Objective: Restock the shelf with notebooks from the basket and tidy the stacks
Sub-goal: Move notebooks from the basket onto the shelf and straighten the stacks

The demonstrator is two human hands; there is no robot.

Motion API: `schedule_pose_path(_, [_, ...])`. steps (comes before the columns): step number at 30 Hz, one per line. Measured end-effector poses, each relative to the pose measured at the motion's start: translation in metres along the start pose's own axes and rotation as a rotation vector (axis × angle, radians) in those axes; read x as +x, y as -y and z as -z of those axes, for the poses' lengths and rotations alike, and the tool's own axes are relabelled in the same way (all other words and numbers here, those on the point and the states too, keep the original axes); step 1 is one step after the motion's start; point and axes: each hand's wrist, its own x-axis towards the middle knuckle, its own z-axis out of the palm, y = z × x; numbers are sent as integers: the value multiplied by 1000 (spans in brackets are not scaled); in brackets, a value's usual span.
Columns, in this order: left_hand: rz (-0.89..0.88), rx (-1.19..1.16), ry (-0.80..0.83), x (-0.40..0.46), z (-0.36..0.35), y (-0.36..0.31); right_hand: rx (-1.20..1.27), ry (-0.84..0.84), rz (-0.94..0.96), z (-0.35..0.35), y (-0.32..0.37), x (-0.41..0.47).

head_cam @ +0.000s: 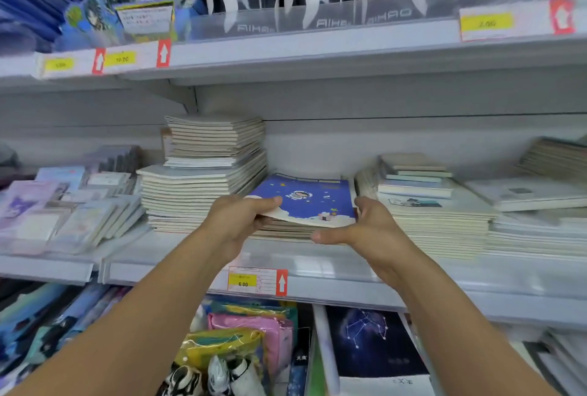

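Blue notebook: a thin blue soft-cover notebook with a cartoon astronaut (313, 200) tops a low stack of cream-edged notebooks (286, 232) at the front edge of the white metal shelf (349, 271), between two taller piles.
Left hand: the left hand (236, 221) pinches the blue cover's near left corner, thumb on top, fingers curled beneath; the corner lifts slightly.
Right hand: the right hand (370, 225) lies against the stack's right side, fingers straight and together, thumb along the front edge, clamped on nothing.
Handling: judged light, floppy and smooth-covered, so likely to slide or bend; better taken by both side edges than by one corner.
Materials: paper pages, glossy card covers, squared corners; the tall pile of pale notebooks (206, 173) to the left sits skewed.
Price tag: a yellow label on the shelf's front rail (243, 281) appears to read 6.00.
Basket: not in view.
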Motion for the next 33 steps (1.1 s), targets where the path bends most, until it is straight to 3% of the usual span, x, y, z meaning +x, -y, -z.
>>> schedule_pose_path(5, [-92, 282, -16, 5, -8, 18, -186, -204, -7, -1, -9, 23])
schedule_pose_path(8, [-157, 334, -155, 16, -11, 23, -162, -262, 19, -5, -18, 35])
schedule_pose_path(11, [-198, 387, -283, 33, -10, 29, -341, -358, 11, -15, -32, 49])
schedule_pose_path(15, [-240, 711, -390, 44, -10, 28, -515, -412, 3, -26, -32, 50])
schedule_pose_path(19, [-223, 919, -358, 44, -5, 25, -482, -365, -78, -39, -29, 54])
schedule_pose_path(25, [-217, 762, -73, 39, 14, 33, -38, -293, -123, -24, -20, 58])
schedule_pose_path(26, [-232, 737, -43, 34, 21, 32, -87, -295, -90, -25, -20, 54])
schedule_pose_path(28, [-284, 752, -5, 16, 39, 29, -436, -357, 24, -36, -19, 39])
schedule_pose_path(31, [-344, 874, 8, -31, 79, 29, -879, -529, 511, -80, -9, -11])
schedule_pose_path(33, [-333, 905, 12, -73, 113, 39, -873, -319, 825, -124, -16, -50])
